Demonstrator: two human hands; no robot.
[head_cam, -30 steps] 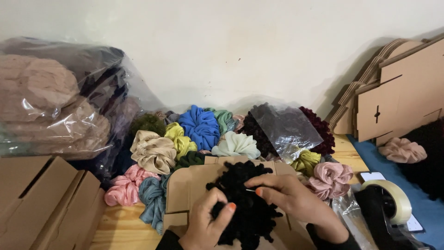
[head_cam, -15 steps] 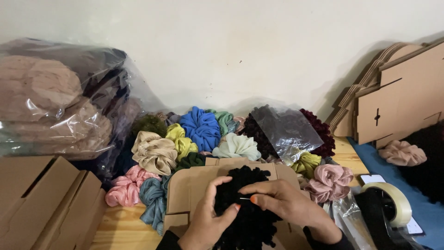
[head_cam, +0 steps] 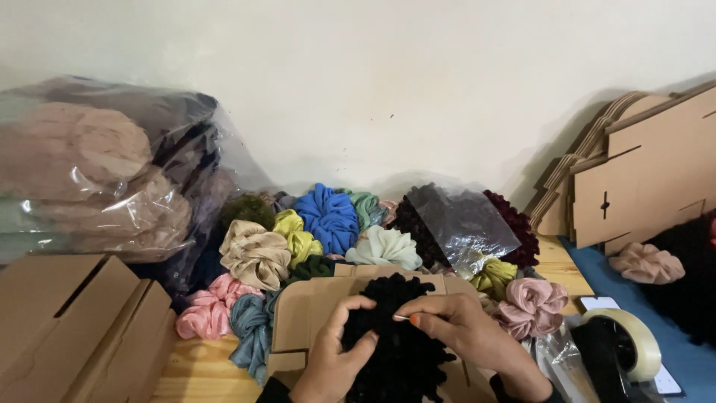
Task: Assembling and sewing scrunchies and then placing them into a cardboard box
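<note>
Black fluffy scrunchie (head_cam: 399, 339) is pinched by both the left hand (head_cam: 332, 362) and right hand (head_cam: 462, 332) over a flat cardboard box (head_cam: 298, 321), near the coloured scrunchies (head_cam: 328, 220); seating it needs a gentle press.

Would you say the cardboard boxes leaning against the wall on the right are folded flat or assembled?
Folded flat. The cardboard boxes stand on edge as thin die-cut sheets, stacked against the wall, with slots and flaps showing.

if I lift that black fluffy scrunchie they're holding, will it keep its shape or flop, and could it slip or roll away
The black scrunchie probably flops: its ruffled edges bulge around the left hand and right hand pinching it. It looks light for its size, being mostly puffed fabric. Slipping or rolling seems unlikely; the fuzzy surface should grip, and it rests on a flat cardboard box.
</note>
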